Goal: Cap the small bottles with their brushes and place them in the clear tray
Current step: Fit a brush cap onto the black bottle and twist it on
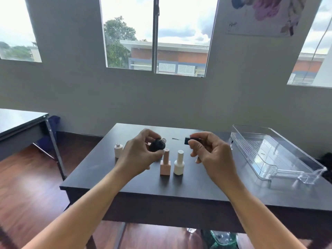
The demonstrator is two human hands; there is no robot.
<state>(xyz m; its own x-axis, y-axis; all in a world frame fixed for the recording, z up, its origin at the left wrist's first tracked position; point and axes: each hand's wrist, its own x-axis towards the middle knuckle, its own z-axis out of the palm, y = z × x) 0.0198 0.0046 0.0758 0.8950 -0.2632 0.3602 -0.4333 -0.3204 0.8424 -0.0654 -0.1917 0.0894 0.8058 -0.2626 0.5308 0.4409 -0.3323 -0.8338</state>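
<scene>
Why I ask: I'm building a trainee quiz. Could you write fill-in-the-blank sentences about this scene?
The left grip holds a bottle coloured ___, like the brush cap in the right grip.
The leftmost white bottle lacks a ___.
The capped white bottle and capped pink bottle stand on the ___.
The clear tray holds ___ bottles.
Missing words: black, cap, table, no.

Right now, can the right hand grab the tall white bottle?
Probably not yet. The right hand pinches the black brush cap, so it is busy, though the capped white bottle stands close by, unblocked.
</scene>
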